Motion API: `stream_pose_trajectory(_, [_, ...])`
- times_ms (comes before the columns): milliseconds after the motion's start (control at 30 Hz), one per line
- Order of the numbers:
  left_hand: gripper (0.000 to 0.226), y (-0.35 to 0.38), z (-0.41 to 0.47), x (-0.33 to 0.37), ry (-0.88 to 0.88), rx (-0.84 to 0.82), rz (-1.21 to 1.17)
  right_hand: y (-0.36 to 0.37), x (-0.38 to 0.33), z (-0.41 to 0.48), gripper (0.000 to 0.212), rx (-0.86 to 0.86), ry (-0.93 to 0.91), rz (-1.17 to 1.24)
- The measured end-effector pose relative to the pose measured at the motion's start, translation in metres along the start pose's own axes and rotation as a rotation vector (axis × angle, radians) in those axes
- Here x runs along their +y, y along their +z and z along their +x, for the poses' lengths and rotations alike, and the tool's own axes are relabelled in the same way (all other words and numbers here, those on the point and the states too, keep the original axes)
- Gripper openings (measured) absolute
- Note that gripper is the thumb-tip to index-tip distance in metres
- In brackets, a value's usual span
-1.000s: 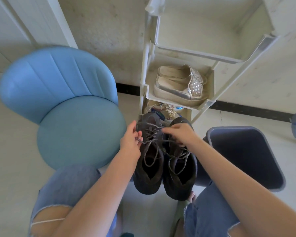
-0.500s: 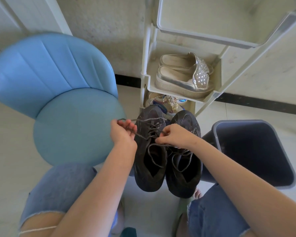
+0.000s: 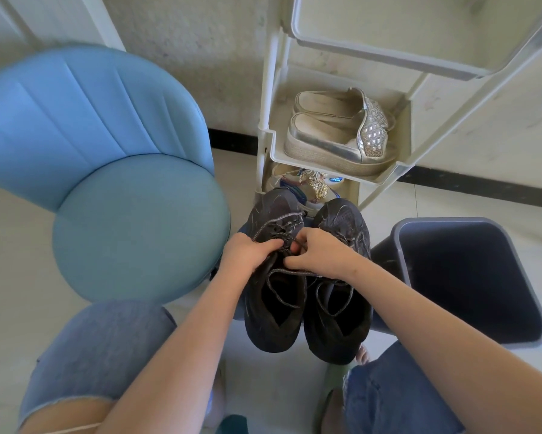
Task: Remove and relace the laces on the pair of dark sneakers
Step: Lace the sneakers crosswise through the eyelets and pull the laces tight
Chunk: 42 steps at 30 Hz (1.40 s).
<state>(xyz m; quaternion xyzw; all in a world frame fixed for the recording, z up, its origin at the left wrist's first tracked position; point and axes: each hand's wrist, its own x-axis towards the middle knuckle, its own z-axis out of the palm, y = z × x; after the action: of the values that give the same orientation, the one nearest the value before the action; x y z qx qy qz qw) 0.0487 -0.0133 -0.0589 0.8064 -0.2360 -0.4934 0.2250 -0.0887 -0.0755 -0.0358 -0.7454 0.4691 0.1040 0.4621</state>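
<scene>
The person wore faded blue jeans (image 3: 97, 349), frayed open at the left knee (image 3: 66, 408) and ragged at the right. The left hand (image 3: 247, 255), right hand (image 3: 322, 258) and both forearms were bare.

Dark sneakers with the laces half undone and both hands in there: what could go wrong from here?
1. The left hand and right hand both pinch the lace of the chair-side sneaker. The bin-side sneaker lies right against it, with its own loose loop, so the two laces could tangle.
2. The open bin stands close beside the pair. A hard tug might knock a sneaker towards it.
</scene>
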Motion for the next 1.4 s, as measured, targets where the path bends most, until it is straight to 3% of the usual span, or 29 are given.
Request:
stream_pose_trajectory(100, [0.048,-0.002,0.002,0.009,0.011,-0.035,0.164,-0.001,0.001,0.0,0.023,0.0,-0.002,-0.036])
stream_pose_trajectory(233, [0.028,-0.01,0.005,0.03,0.031,-0.141,0.458,-0.004,0.002,0.0,0.021,-0.018,0.002,-0.051])
stream_pose_trajectory(333, [0.031,-0.007,0.011,0.037,0.069,-0.158,0.616,-0.004,0.002,0.0,0.022,-0.024,-0.002,-0.074])
stream_pose_trajectory(433, [0.037,-0.007,0.013,0.038,0.098,-0.164,0.652,-0.007,0.004,-0.001,0.024,-0.014,0.006,-0.071])
stream_pose_trajectory(567, [0.023,-0.02,0.016,0.038,0.114,-0.211,0.615,-0.012,0.005,-0.003,0.019,-0.036,0.022,-0.058])
stream_pose_trajectory(700, [0.032,-0.029,0.025,0.032,0.12,-0.283,0.572,-0.011,0.005,-0.003,0.017,-0.047,0.012,-0.06])
stream_pose_trajectory(867, [0.038,-0.022,0.02,0.029,0.131,-0.24,0.589,-0.009,0.005,-0.004,0.02,-0.032,0.007,-0.04])
stream_pose_trajectory(967, [0.07,-0.018,0.016,0.026,0.141,-0.288,0.616,0.0,0.003,-0.002,0.031,0.015,-0.01,-0.086])
stream_pose_trajectory(1067, [0.062,-0.019,0.008,0.028,0.108,-0.334,0.633,0.005,0.001,-0.001,0.051,0.052,0.005,-0.141])
stream_pose_trajectory(1233, [0.045,-0.014,0.006,0.021,0.143,-0.269,0.644,0.005,0.002,-0.001,0.054,0.076,0.002,-0.18])
stream_pose_trajectory(1333, [0.065,0.0,0.002,0.013,0.177,-0.054,0.564,0.008,-0.002,-0.003,0.052,0.094,0.002,-0.203])
stream_pose_trajectory(1400, [0.065,0.005,-0.001,0.01,0.217,0.032,0.505,0.011,-0.002,-0.003,0.049,0.121,0.006,-0.221])
